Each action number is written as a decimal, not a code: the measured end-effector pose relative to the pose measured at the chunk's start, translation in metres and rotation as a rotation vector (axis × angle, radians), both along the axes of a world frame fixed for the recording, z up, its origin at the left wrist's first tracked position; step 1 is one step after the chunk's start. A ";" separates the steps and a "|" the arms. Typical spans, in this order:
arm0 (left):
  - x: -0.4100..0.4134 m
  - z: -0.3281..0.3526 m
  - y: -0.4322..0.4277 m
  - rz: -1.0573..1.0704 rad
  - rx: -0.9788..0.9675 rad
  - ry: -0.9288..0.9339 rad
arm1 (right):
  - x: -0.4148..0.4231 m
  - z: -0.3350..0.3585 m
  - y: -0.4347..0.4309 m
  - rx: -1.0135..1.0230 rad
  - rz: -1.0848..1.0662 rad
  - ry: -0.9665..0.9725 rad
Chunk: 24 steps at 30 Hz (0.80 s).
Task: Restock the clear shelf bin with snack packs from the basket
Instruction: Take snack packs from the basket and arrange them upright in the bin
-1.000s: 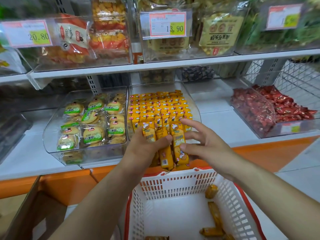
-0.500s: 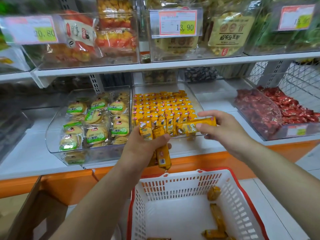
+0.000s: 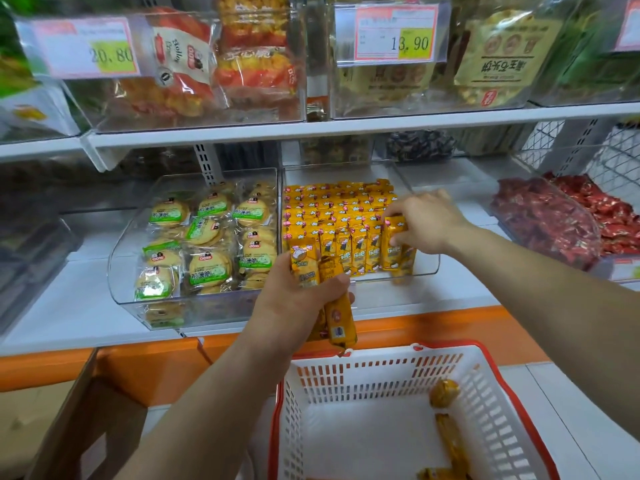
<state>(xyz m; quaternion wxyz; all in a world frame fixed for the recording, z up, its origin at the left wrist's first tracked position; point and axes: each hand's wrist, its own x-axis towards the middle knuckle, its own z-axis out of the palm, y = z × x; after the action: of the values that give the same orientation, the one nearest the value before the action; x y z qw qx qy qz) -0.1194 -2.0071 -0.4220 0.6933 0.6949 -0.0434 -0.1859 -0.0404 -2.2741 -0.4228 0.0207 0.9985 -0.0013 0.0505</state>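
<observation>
At the front right corner of the clear shelf bin [image 3: 426,268], one yellow snack pack [image 3: 393,249] is pinched upright by the right grip [image 3: 426,223] and is held against the front row of packs [image 3: 349,251] already stood in the bin. Left of and below that grip, a bundle of the same yellow packs [image 3: 338,308] is clasped in the left grip [image 3: 294,299], with the fingers curled round it. The bundle is held just in front of the bin's front wall. Directly beneath the left grip, the white basket [image 3: 363,375] with a red rim is seen, and a few loose packs [image 3: 445,393] are left lying along its right side. Left of the left grip, a second clear bin [image 3: 121,265] is filled with round biscuits [image 3: 207,233] in green-labelled wrappers. Right of the right grip, well apart, red-wrapped sweets [image 3: 543,220] are heaped in another bin. Above the right grip, a price tag [image 3: 394,32] reading 13.90 is fixed to an upper bin.
</observation>
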 end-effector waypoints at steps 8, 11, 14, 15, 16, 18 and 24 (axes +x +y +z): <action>0.003 -0.002 -0.003 0.007 -0.012 0.017 | 0.011 -0.022 0.006 -0.156 0.019 0.033; 0.002 0.000 -0.005 0.005 -0.014 0.031 | 0.006 -0.022 0.007 -0.184 0.038 0.019; 0.001 0.001 -0.008 0.009 -0.017 0.056 | -0.011 -0.009 0.011 -0.114 0.017 -0.019; 0.001 0.002 -0.010 0.011 -0.019 0.064 | -0.022 -0.003 0.013 -0.062 0.008 -0.070; 0.000 0.002 -0.011 0.013 -0.022 0.071 | -0.036 0.001 0.016 0.031 0.012 -0.134; -0.002 0.003 -0.015 0.013 -0.036 0.078 | -0.070 0.009 0.023 0.411 0.040 -0.217; -0.016 0.005 -0.030 0.057 -0.190 0.117 | -0.150 -0.004 0.062 1.261 0.073 0.070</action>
<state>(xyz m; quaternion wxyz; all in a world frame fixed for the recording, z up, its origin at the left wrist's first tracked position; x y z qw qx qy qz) -0.1354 -2.0366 -0.4172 0.7625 0.6148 -0.0002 -0.2015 -0.1901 -2.2119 -0.4268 -0.5732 0.8194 0.0041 0.0081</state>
